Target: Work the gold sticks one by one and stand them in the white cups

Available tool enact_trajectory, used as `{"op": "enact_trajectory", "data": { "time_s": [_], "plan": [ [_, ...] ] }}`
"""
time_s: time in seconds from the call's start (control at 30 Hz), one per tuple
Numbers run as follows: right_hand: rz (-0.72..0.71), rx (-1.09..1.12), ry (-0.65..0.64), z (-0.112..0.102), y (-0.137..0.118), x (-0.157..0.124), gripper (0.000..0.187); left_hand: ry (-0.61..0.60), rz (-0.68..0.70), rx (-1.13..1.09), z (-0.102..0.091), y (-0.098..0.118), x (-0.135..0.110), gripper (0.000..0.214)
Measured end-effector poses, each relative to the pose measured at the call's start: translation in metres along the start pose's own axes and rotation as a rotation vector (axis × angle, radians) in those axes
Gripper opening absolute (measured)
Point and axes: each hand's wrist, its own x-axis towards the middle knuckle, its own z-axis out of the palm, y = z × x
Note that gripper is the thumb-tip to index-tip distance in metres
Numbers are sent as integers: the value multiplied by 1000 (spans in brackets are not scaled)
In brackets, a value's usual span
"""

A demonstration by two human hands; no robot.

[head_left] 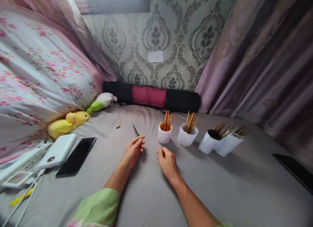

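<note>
My left hand (133, 150) is closed, its thumb and fingers pinching a slim, dark-gold pointed tool (136, 131); the tip points up and away from me. What kind of tool it is I cannot make out. To its right, my right hand (167, 161) rests low over the grey sheet with the fingers curled together; anything inside them is hidden. Just beyond that hand stands a white cup (164, 135) of thin orange-brown sticks (167, 119). A second white cup (187, 137) with similar sticks is beside it. A small gold-brown piece (118, 126) lies on the sheet, left of the tool.
Farther right, a white container (207, 143) and a jar (227, 145) hold darker sticks. On the left are a phone (76, 157), a power bank (58, 150), a power strip (24, 163) and plush toys (69, 122). A black-and-red rolled bag (149, 96) lies along the wall.
</note>
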Motion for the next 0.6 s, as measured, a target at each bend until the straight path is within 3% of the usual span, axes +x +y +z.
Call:
{"op": "enact_trajectory", "data": {
  "time_s": [0.6],
  "plan": [
    [20, 148, -22, 1, 4, 2, 36, -63, 9, 262, 14, -17, -37, 41]
  ]
}}
